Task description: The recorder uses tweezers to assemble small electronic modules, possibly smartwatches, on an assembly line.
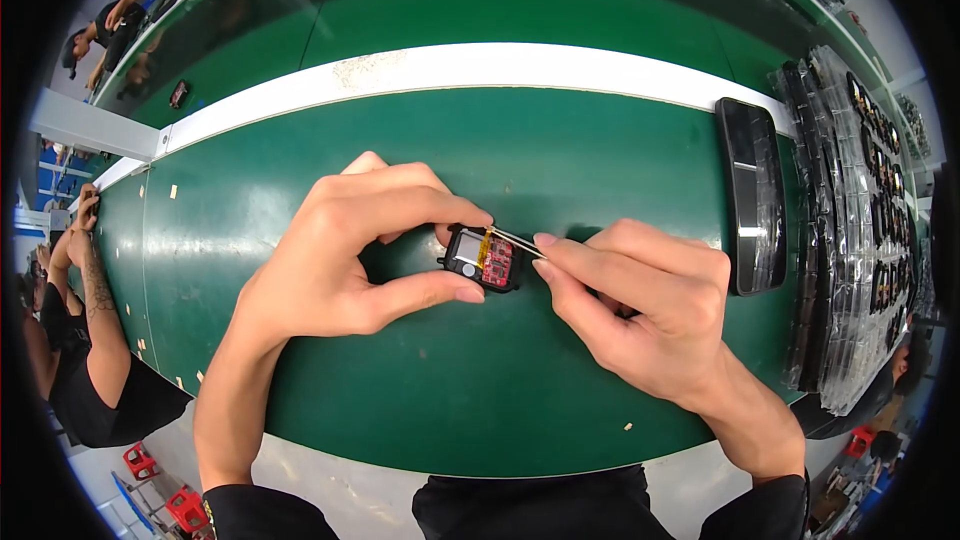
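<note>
An opened small black electronic device [464, 266] lies at the middle of the green work surface. Inside its case show a red circuit board, a silver-grey block and a strip of yellow tape. My left hand [350, 245] grips the case between thumb and index finger, by its lower and upper edges. In my right hand [650, 305] a pair of thin metal tweezers [518, 242] is pinched between thumb and forefinger. The tweezer tips reach the upper part of the device, by the yellow tape; whether they grasp anything is too small to tell.
A black tray [752, 195] lies to the right, beside a tall stack of clear plastic trays [835, 230] holding small parts. A white rail [450, 65] crosses behind the work surface. Another person's arm [98, 290] rests at the far left edge. Small yellowish scraps [173, 192] dot the table.
</note>
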A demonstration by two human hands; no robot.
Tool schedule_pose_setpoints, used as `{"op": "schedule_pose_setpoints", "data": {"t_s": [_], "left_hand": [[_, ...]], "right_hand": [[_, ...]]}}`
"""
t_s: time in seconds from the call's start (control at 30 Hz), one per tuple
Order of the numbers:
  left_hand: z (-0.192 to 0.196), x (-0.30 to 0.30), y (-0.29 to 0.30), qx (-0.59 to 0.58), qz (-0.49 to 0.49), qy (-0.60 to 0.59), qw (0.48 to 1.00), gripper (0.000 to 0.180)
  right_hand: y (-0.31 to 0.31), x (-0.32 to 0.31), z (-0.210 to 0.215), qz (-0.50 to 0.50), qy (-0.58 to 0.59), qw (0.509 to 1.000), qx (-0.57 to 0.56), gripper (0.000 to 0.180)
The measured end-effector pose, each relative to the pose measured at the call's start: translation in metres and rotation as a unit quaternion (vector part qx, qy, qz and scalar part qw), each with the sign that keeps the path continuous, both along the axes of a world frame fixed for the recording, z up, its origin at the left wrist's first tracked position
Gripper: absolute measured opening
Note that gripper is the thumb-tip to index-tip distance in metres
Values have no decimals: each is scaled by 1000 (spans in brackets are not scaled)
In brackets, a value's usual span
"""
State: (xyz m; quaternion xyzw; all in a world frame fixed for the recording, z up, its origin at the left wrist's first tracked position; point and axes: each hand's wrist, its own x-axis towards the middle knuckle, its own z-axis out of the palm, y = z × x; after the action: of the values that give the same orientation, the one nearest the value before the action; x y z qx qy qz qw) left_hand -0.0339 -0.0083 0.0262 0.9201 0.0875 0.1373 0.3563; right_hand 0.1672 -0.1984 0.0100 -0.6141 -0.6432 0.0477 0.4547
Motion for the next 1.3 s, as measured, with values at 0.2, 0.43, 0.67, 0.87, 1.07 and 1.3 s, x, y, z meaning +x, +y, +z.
{"op": "schedule_pose_setpoints", "data": {"t_s": [0.2,0.43,0.67,0.87,1.07,1.3], "left_hand": [[2,-2,5,-21,-9,33,999,56],[1,-1,9,-36,-23,32,999,58],[1,-2,9,-37,-32,35,998,58],[3,0,6,-10,-45,30,998,53],[2,-1,6,3,-57,2,998,50],[10,1,5,0,-36,34,999,50]], "right_hand": [[-3,4,0,15,84,995,-48,18],[0,8,-3,32,136,989,-45,12],[0,8,-3,43,126,990,-55,10],[-1,6,-2,42,130,988,-65,10],[-2,5,-2,38,134,988,-69,10],[-2,8,5,41,116,991,-58,8]]}}
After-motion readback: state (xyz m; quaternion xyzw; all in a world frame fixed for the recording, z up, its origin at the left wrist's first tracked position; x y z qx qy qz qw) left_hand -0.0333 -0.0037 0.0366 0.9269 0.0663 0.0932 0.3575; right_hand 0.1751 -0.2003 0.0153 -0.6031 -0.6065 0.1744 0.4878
